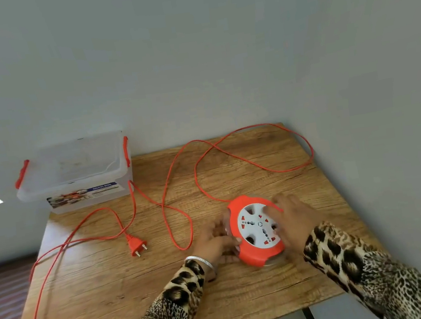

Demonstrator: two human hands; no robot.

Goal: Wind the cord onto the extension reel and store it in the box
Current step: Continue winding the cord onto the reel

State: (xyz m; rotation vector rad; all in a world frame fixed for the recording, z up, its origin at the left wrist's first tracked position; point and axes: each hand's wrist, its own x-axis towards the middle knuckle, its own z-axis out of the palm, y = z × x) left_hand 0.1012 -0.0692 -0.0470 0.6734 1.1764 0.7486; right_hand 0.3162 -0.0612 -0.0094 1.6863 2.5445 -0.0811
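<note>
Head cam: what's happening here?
A person has both hands on the orange extension reel: left hand at its side, right hand on its top. Most of the orange cord lies unwound in loops over the wooden table, plug free. The clear box sits lidded at the far left corner.

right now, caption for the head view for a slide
Both hands on the orange extension reel, cord sprawled across the table.

Reads "MULTI-BOX" in white letters on a blue band of the paper label, stuck to the front wall of the clear plastic box at the table's far left corner. Smaller print on that label too blurred to make out.
</note>
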